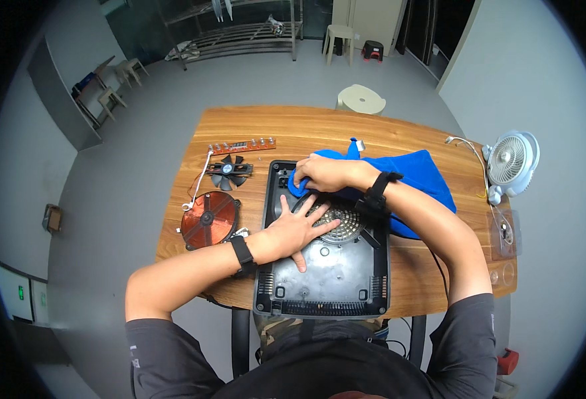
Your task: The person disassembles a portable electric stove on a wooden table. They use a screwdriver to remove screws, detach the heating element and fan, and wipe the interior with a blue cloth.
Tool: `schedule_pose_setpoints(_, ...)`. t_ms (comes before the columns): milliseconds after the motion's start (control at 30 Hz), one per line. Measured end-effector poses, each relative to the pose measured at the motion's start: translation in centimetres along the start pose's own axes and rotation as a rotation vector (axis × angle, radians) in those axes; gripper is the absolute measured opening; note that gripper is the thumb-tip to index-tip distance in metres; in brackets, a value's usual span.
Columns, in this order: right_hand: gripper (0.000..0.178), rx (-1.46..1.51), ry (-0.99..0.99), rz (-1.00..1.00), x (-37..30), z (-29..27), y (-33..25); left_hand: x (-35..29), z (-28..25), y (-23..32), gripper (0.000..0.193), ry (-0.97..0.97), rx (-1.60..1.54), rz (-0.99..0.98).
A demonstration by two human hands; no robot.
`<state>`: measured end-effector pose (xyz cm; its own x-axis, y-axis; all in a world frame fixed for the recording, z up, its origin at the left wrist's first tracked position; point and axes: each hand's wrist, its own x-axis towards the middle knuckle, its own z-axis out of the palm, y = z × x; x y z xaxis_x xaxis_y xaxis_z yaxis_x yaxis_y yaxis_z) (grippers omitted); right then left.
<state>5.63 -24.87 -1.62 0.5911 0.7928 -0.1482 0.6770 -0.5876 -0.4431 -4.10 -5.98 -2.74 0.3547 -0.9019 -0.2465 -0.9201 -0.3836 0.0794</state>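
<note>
The black plastic housing of what looks like an induction cooker lies in front of me at the table's near edge. It has a round vent grille and rows of slots. My left hand rests flat on it with fingers spread, partly covering the grille. At the housing's far left corner my right hand is closed on a blue cloth and presses a bunched part against the plastic. The rest of the cloth trails right across the table, partly under my right forearm.
Left of the housing lie a copper coil disc, a black fan and a narrow circuit board with a white cable. A small white fan and a clear plastic tray are at the table's right edge. A stool stands beyond the table.
</note>
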Motion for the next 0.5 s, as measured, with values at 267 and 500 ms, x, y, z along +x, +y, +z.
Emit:
schedule_pose_setpoints(267,0.036,0.18,0.268,0.098,1.8,-1.9,0.9,0.0,-0.1,0.1,0.14,-0.012,0.036,-0.014)
schedule_pose_setpoints(500,0.037,-0.027,0.031,0.104,3.7,0.2,-1.6,0.5,0.1,0.4,0.14,0.005,0.048,-0.004)
